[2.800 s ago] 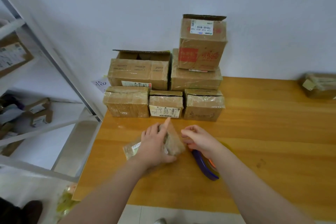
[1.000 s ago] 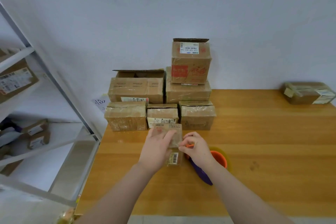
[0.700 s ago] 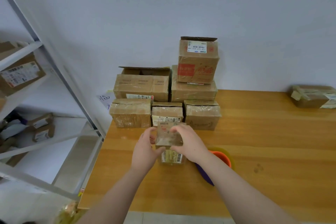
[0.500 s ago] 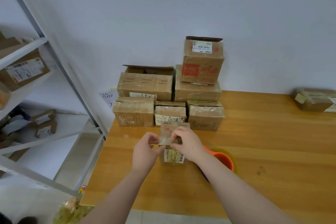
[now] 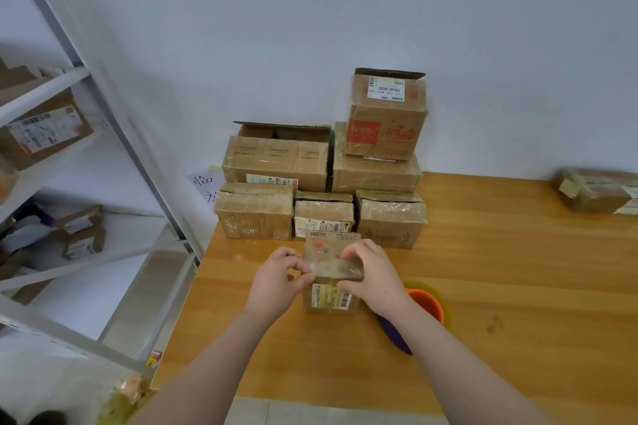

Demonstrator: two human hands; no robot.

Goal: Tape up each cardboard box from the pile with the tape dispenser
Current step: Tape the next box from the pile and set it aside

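A small cardboard box (image 5: 329,252) with a barcode label on its front stands upright on the wooden table (image 5: 500,269), just in front of the pile of boxes (image 5: 321,183). My left hand (image 5: 276,283) pinches its left edge, where a clear strip of tape crosses the box. My right hand (image 5: 373,272) grips its right side, thumb on the front. The tape dispenser (image 5: 419,312), orange roll and purple handle, lies on the table behind my right wrist, partly hidden.
Another taped box (image 5: 597,190) sits at the table's far right. A metal shelf rack (image 5: 103,134) holding parcels stands to the left, close to the table's left edge. A white wall runs behind the pile.
The small box went from lying flat under my left hand to standing upright between both hands. My right hand left the dispenser and took hold of the box.
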